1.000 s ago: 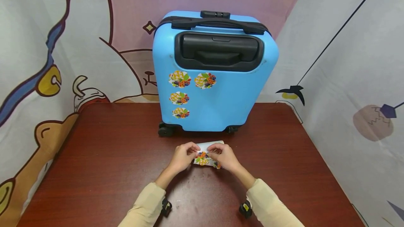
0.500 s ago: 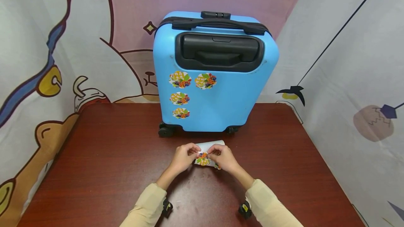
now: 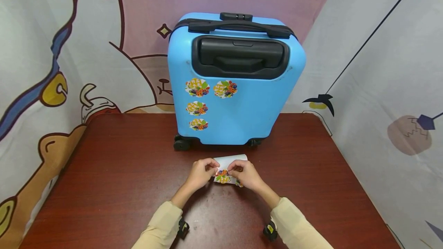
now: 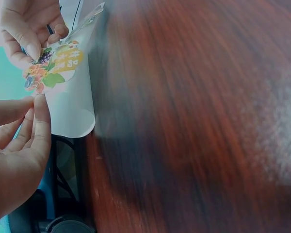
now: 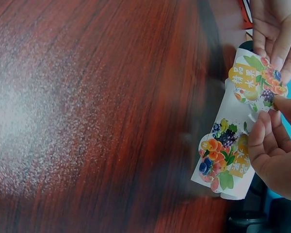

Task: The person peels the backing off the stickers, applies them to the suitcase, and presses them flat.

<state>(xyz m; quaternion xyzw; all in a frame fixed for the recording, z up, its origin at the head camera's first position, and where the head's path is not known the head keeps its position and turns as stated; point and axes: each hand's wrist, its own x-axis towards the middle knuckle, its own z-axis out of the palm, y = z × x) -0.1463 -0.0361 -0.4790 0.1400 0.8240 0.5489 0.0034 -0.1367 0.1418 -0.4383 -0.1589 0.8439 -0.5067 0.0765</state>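
A round fruit sticker (image 5: 258,80) with yellow lettering is stretched between both hands over a curled white backing sheet (image 4: 70,114). My left hand (image 3: 201,173) pinches one edge of it between thumb and index finger. The right hand (image 3: 245,173) pinches the opposite edge the same way. Part of the sticker overlaps the backing sheet, and its upper rim reaches past the paper. A second fruit sticker (image 5: 220,160) lies on the same sheet, near my right hand's fingers. Beyond the hands, a blue suitcase (image 3: 256,107) stands upright, with several fruit stickers (image 3: 197,87) on its left side.
Hands and sheet are over a dark red-brown wooden table (image 3: 114,172), just in front of the suitcase's black wheels (image 3: 182,143). A cartoon-printed cloth (image 3: 138,7) hangs behind and along the sides. Each wrist carries a small black camera (image 3: 183,228).
The backing sheet has shifted slightly right, and the pinched sticker sits a little lower, with more white paper showing above it. Both hands keep their pinch almost in place.
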